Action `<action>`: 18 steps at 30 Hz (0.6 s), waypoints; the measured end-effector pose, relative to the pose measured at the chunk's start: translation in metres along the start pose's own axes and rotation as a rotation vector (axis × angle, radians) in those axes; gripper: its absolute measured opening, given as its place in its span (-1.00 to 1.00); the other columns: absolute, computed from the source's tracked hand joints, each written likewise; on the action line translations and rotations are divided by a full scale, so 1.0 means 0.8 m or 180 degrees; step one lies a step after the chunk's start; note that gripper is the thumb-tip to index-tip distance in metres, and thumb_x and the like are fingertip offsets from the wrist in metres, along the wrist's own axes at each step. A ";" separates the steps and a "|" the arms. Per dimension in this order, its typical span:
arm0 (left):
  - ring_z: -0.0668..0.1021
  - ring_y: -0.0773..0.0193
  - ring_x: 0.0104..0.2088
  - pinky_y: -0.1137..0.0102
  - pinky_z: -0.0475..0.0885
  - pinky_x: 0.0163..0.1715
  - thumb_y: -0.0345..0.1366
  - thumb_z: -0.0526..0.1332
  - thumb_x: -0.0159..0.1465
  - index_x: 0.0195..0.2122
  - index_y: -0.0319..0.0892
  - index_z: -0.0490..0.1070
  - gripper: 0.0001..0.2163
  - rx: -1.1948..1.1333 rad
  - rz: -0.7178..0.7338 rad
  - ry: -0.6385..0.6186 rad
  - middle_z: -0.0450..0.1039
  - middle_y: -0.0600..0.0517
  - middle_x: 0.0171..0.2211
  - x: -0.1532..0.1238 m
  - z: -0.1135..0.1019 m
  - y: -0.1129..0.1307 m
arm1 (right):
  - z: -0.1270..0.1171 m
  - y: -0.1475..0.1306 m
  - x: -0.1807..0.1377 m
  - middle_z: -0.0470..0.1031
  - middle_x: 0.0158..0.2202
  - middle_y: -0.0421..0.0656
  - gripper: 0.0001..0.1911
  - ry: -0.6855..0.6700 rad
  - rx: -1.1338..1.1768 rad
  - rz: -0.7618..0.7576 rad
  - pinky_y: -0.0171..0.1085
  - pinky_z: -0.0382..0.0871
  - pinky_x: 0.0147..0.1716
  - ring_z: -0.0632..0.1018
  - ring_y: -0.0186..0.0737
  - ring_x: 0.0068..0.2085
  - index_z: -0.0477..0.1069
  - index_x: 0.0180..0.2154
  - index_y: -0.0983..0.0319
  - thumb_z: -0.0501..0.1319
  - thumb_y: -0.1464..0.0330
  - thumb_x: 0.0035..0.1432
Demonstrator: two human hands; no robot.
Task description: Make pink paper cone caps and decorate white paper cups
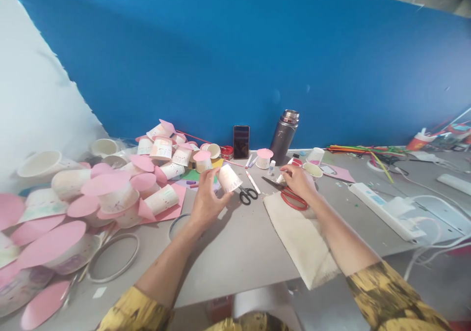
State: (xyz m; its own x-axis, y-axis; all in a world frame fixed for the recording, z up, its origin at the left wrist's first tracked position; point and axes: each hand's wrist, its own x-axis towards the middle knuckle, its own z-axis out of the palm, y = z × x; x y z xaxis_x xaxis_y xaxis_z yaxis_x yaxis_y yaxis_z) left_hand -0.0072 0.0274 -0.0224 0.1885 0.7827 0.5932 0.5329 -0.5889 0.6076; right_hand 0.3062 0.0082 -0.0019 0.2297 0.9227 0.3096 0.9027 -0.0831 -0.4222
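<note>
I note a grey table (pixel 239 252) against a blue wall (pixel 257 51). Left hand (pixel 205 204) grips a paper cup (pixel 229 178); right hand (pixel 300 181), apart, near red-handled scissors (pixel 272 182), grip I cannot tell.

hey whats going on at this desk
A person's left hand holds a white paper cup, tilted, above the grey table. The right hand is by the red-handled scissors, its fingers at a small white item; whether they grip it is unclear. Black-handled scissors lie near the cup. Cups, many with pink discs, are heaped at left; a phone and dark flask stand by the blue wall.
</note>
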 end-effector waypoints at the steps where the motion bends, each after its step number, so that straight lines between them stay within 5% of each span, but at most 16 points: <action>1: 0.40 -0.04 0.21 0.03 0.40 0.17 -0.34 0.34 0.15 0.24 -0.09 0.20 -0.38 -0.0012 -0.0007 0.0003 0.30 -0.16 0.16 0.000 0.000 0.000 | 0.000 -0.006 0.000 0.68 -0.20 -0.07 -0.70 -0.0103 -0.0052 -0.0103 -0.21 0.38 -0.19 0.63 -0.08 -0.19 0.59 -0.07 0.18 0.13 0.38 0.26; 9: 0.40 -0.04 0.22 -0.02 0.33 0.23 -0.37 0.33 0.14 0.23 -0.09 0.20 -0.39 -0.0127 -0.0076 0.0093 0.29 -0.15 0.14 0.002 -0.003 0.008 | 0.023 -0.068 0.004 0.68 -0.16 -0.04 -0.77 -0.1014 -0.0591 -0.0752 -0.26 0.35 -0.18 0.61 -0.02 -0.06 0.63 -0.12 0.15 0.26 0.33 0.21; 18: 0.38 -0.02 0.23 0.01 0.34 0.22 -0.38 0.33 0.10 0.24 -0.10 0.21 -0.35 -0.0598 -0.0408 -0.0105 0.25 -0.16 0.16 0.000 0.010 -0.010 | 0.032 -0.074 0.001 0.66 -0.06 0.07 -0.62 -0.0838 -0.0600 -0.0670 -0.14 0.40 -0.08 0.60 0.07 -0.01 0.52 0.11 0.24 0.16 0.34 0.32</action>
State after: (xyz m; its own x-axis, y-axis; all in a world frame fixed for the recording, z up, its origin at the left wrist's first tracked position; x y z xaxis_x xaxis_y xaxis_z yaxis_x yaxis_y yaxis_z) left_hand -0.0050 0.0336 -0.0317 0.1578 0.8579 0.4890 0.3919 -0.5089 0.7664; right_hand 0.2440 0.0236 0.0016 -0.0470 0.9900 0.1330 0.9768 0.0734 -0.2010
